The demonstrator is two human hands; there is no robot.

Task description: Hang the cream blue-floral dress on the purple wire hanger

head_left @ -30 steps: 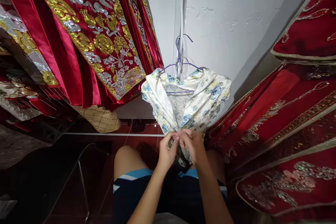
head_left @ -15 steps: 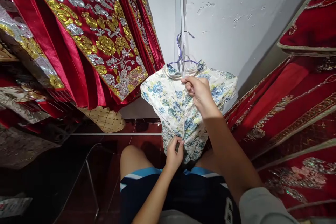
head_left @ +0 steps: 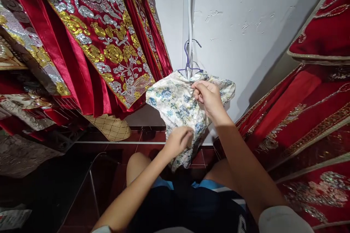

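Adjustment appears in hand: the right hand firmly pinches the floral garment up top; the blurred, half-curled left hand below, hold indeterminable, should likely steady it next.

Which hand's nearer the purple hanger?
Right. The right hand pinches the floral garment just below the hanger; the left hand is farther down, in front of the garment's middle.

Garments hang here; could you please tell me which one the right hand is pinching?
The white floral garment on the purple hanger: the right hand pinches it near the neckline; no hand touches the red embroidered garments.
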